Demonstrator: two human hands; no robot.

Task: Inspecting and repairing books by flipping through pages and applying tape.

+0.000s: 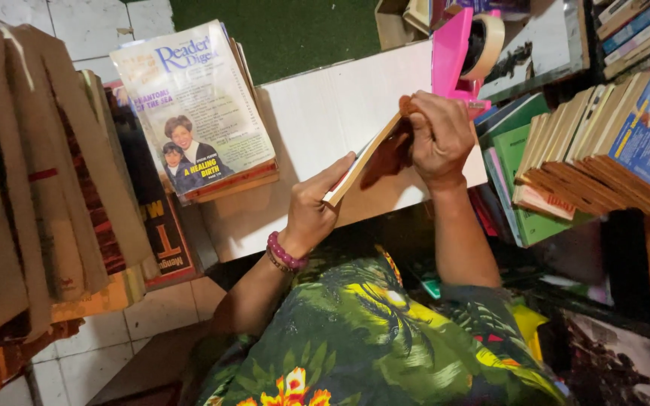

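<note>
The person holds a thin book edge-on above a white box that serves as the desk. The left hand grips the book's near lower corner, fingers closed around its edge. The right hand clasps the far upper end, fingers curled tight over the cover, so the book slants between both hands. Just beyond the right hand stands a pink tape dispenser with a roll of tan tape. To the left, a pale magazine with a small cover picture tops a pile of books. On the right, a row of books leans with page edges showing, over green ones. Brown wrapped stacks fill the far left, over a tiled floor.
</note>
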